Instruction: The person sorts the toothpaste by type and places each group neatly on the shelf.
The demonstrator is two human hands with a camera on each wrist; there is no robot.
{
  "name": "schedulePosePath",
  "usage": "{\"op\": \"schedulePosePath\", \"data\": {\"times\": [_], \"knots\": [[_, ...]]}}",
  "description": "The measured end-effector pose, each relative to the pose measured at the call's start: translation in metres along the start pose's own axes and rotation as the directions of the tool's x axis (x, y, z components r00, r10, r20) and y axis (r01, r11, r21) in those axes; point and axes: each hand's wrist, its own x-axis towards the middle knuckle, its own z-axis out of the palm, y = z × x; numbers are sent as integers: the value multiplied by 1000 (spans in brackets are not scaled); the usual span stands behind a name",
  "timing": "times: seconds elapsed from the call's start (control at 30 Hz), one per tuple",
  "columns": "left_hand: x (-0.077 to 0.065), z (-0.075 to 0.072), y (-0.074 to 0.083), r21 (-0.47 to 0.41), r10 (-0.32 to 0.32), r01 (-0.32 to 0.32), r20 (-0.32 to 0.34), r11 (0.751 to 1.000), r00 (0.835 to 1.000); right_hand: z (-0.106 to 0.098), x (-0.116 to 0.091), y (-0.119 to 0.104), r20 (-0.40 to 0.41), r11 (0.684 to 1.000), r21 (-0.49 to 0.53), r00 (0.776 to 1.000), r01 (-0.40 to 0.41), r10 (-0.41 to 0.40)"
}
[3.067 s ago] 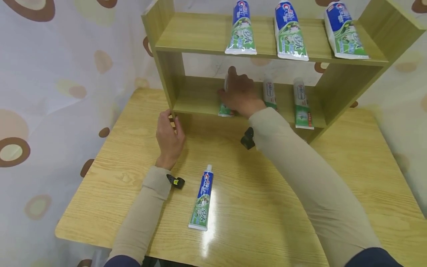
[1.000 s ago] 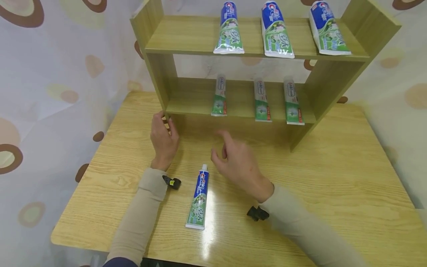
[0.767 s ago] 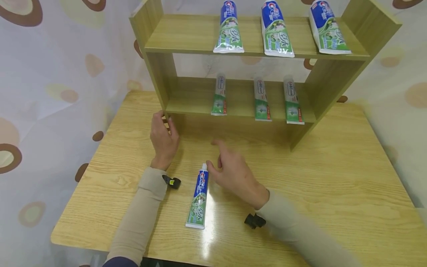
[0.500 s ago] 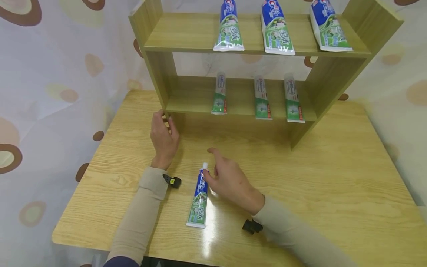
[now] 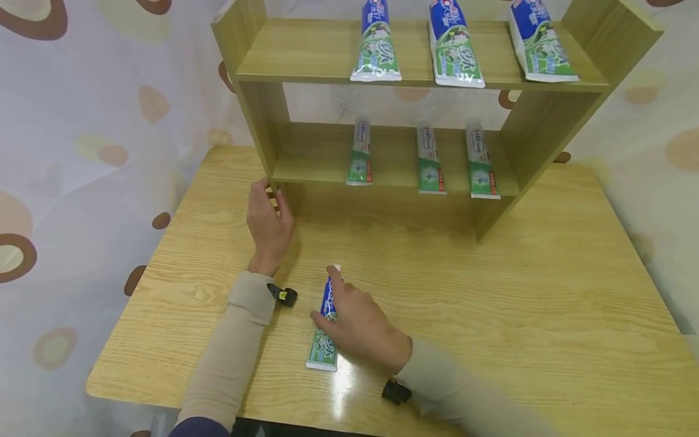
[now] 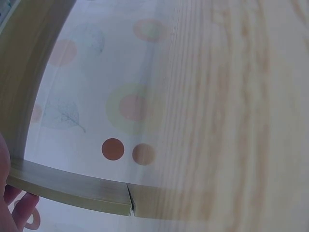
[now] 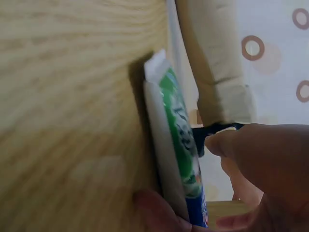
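A blue and green toothpaste tube point(image 5: 322, 349) lies on the table, its white cap toward the shelf. My right hand point(image 5: 363, 321) reaches over its middle and upper part, thumb and index finger spread. In the right wrist view, the tube point(image 7: 176, 130) lies between a fingertip point(image 7: 161, 212) low at the table and the thumb held apart from it. My left hand point(image 5: 270, 227) grips the lower left side of the wooden shelf point(image 5: 264, 115). The left wrist view shows fingertips point(image 6: 24, 210) behind the panel edge.
Three blue and green toothpaste tubes point(image 5: 457, 54) lie on the upper board, ends over its front edge. Three white and green tubes point(image 5: 430, 164) lie on the lower board. The wooden table point(image 5: 546, 303) extends to both sides, with patterned sheeting point(image 5: 109, 212) behind and beside it.
My right hand has left the left tube on the lower board, drawn back toward me and come down over the tube on the table. The left hand keeps its place on the shelf.
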Motion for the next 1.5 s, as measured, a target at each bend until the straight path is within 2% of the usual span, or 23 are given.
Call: {"op": "schedulePosePath", "data": {"times": [0.2,0.37,0.6,0.73,1.03,1.23,1.5], "knots": [[3,-1,-1,-7,-4,4,-6,1000,1000,18,-4,-8,-6,990,-133,999,-36,35],[-1,0,-2,13,-13,13,-1,1000,1000,30,-7,-6,-75,980,-199,997,-3,-12],[-9,1,-3,9,-34,34,5,999,999,35,-10,1,-127,983,-178,990,43,-66],[-6,0,-3,15,-18,18,-1,1000,1000,32,-8,1,-120,988,-145,990,59,-77],[-4,-1,-2,25,-3,3,-1,1000,1000,25,-3,3,-69,998,24,996,54,-53],[-3,-2,-1,29,2,-2,0,1000,1000,21,-2,2,-58,996,76,997,54,-50],[0,-1,-1,29,8,-8,14,1000,1000,5,0,-5,-133,991,72,985,117,-107]]}}
